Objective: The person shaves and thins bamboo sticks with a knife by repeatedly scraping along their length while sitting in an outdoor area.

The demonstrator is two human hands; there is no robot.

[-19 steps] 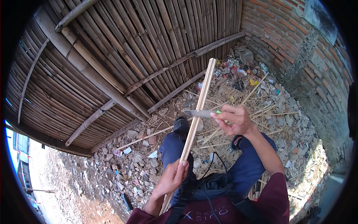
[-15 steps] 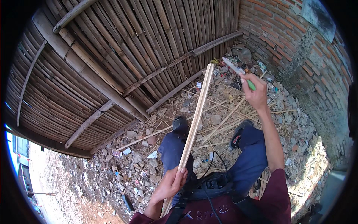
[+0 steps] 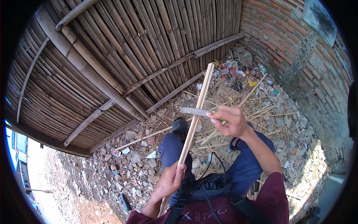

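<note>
My left hand (image 3: 170,181) is wrapped round the lower part of a long pale split-bamboo strip (image 3: 194,125). The strip slants up and away from me, its far end near the foot of the bamboo wall, its near end running back under my forearm. In my right hand (image 3: 232,121) is a knife (image 3: 195,111) with a green handle, mostly hidden by the fingers. Its blade points left and lies across the strip about midway up. Whether the edge bites into the bamboo, I cannot tell.
A bamboo-slat wall (image 3: 156,41) rises ahead and left, and a brick wall (image 3: 294,56) stands right. Stones, litter and loose bamboo strips (image 3: 257,112) cover the ground round my shoes. A black cable (image 3: 222,160) loops up at my waist.
My right hand has come down and left with the knife, from beyond the strip's far end at the right to across its middle. My left hand keeps its hold.
</note>
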